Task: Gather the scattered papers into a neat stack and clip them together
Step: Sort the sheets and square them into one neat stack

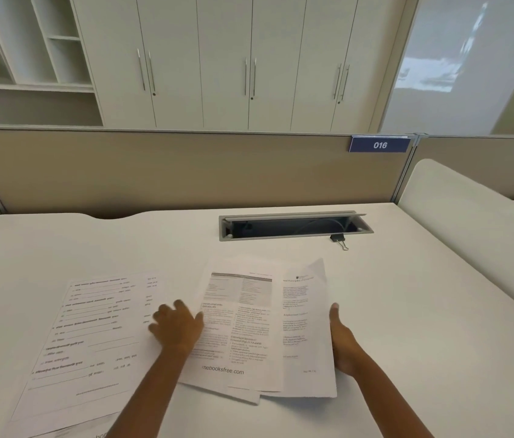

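Printed papers lie spread on the white desk. A form sheet (91, 339) lies at the left, partly over another sheet at the near edge. A two-column page (243, 320) overlaps a text page (306, 327) in the middle. My left hand (176, 327) rests flat, fingers apart, where the form sheet meets the two-column page. My right hand (342, 346) presses against the right edge of the text page, which is lifted slightly there. A black binder clip (339, 240) lies far behind the papers, apart from both hands.
An open cable tray (293, 226) is sunk into the desk (407, 311) behind the papers, the clip just in front of its right end. A beige partition (186, 172) with a blue "016" tag (379, 144) closes the back. A white side panel (470, 222) bounds the right.
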